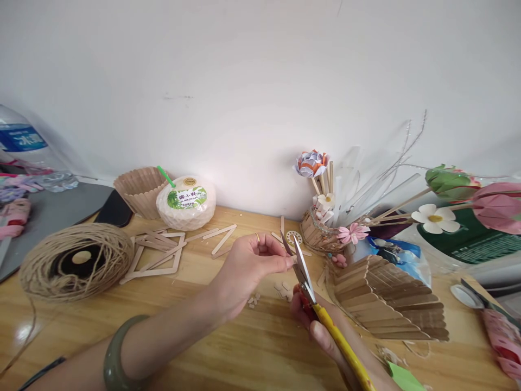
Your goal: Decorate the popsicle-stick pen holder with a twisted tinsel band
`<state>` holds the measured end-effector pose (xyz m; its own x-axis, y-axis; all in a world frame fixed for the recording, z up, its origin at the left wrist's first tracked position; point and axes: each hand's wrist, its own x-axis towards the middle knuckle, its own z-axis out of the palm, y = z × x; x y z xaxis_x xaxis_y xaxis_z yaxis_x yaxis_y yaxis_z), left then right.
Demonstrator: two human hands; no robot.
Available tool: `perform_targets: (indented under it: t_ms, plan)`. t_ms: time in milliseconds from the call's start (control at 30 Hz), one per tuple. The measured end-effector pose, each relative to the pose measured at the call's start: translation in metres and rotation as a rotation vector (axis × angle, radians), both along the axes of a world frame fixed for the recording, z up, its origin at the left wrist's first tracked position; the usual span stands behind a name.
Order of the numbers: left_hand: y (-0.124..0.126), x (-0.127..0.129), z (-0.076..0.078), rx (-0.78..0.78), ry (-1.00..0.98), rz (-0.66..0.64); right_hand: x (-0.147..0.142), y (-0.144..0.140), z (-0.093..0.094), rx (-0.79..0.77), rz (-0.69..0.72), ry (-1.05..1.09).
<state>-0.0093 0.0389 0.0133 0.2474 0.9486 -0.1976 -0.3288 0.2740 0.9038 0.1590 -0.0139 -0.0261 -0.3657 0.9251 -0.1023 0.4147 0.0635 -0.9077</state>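
My right hand (315,323) is wrapped around scissors (308,271) with a yellow handle. Their blades stand partly apart, pointing up and away from me. At the blades, my left hand (260,260) pinches a small pale piece, mostly hidden by thumb and fingertips; it looks like a bit of craft stick. Below the hands on the wooden table (228,347) lie small cut wooden pieces (254,300), with more cut pieces (284,290) beside them. Behind the scissors are loose craft sticks (222,239) and a round wooden disc (293,237) with holes around its edge.
At left sit a twine roll (77,266), stacked craft-stick frames (163,255) and a wrapped coconut (186,203). To the right, a craft-stick basket (386,298) lies on its side near a small pot (321,231) of paper flowers. A white wall (244,108) rises behind.
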Motion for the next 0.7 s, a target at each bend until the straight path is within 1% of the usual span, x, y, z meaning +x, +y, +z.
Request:
perform_targets:
  t_ms: [233,333,467,700]
  plan:
    - [0.001,-0.001,0.001,-0.001,0.015,-0.002,-0.004,-0.003,0.004,0.004,-0.075,-0.051]
    - [0.002,-0.003,0.002,-0.027,-0.012,-0.033,-0.004,-0.004,0.008,-0.001,-0.061,-0.057]
    - [0.006,-0.008,0.003,-0.041,-0.034,-0.080,-0.003,-0.003,0.010,-0.004,-0.086,-0.060]
    - [0.009,-0.011,0.006,0.031,0.114,-0.172,-0.003,0.001,0.008,-0.038,-0.011,-0.050]
